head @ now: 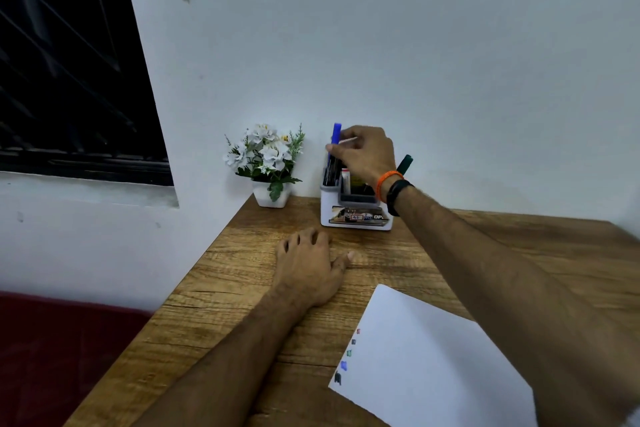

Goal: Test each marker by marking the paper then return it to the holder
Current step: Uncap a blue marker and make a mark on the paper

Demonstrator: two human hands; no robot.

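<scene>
A white and grey holder [356,210] stands at the far edge of the wooden table [242,288], against the wall. My right hand [367,152] reaches over it and pinches a blue-capped marker [335,146] that stands upright in the holder's left slot. A dark green marker [404,164] sticks out behind my right wrist. My left hand [308,267] rests on the table in front of the holder, fingers loosely bent, holding nothing. The white paper [433,357] lies near right, with several small coloured marks [346,357] along its left edge.
A small white pot of artificial white flowers [266,163] stands left of the holder. A dark window [69,62] fills the left wall. A dark red seat [62,350] lies below the table's left edge.
</scene>
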